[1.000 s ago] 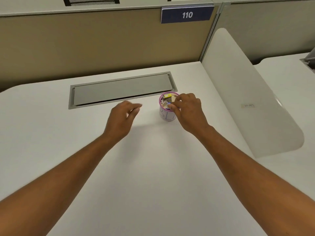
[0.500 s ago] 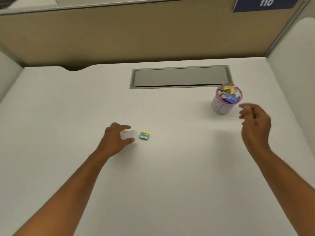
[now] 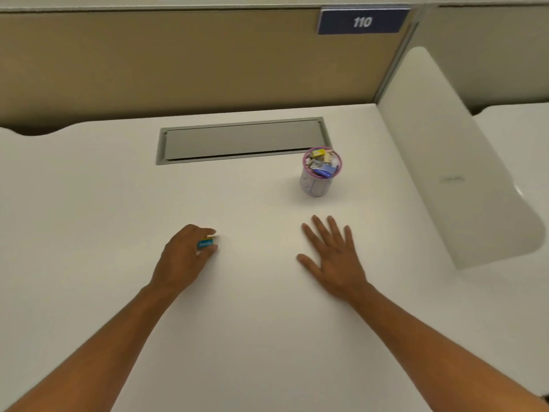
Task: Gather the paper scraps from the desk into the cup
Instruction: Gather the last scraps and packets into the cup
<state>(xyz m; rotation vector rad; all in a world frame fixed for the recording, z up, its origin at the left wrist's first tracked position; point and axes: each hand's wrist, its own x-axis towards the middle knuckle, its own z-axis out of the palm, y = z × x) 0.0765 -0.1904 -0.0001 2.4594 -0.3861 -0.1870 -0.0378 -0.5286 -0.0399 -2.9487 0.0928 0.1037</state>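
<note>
The left hand is over the middle of the white desk, a little to the left side, and it pinches a small blue paper scrap between the thumb and the other fingers; the scrap has some pale print on it that is too small to read. I cannot tell if the scrap touches the desk surface or is a bit above it. The right hand is open, with the fingers spread wide and the palm down, flat on or just above the desk, and it holds nothing. It is well apart from the left hand, toward the right side of the desk. The cup stands upright nearer to the back right corner of the desk, beyond the right hand and apart from it. It has a pink rim and a pale wall with thin blue lines, and it is full of scraps in yellow, blue and pale colours up to the rim. Just behind the cup, along the back edge of the desk, there is a long grey cable hatch set into the surface; the rim of the cup overlaps its right front corner in this view. A blue sign with the number 110 is fixed on the tan partition behind the desk, and a white divider panel stands along the right edge.
</note>
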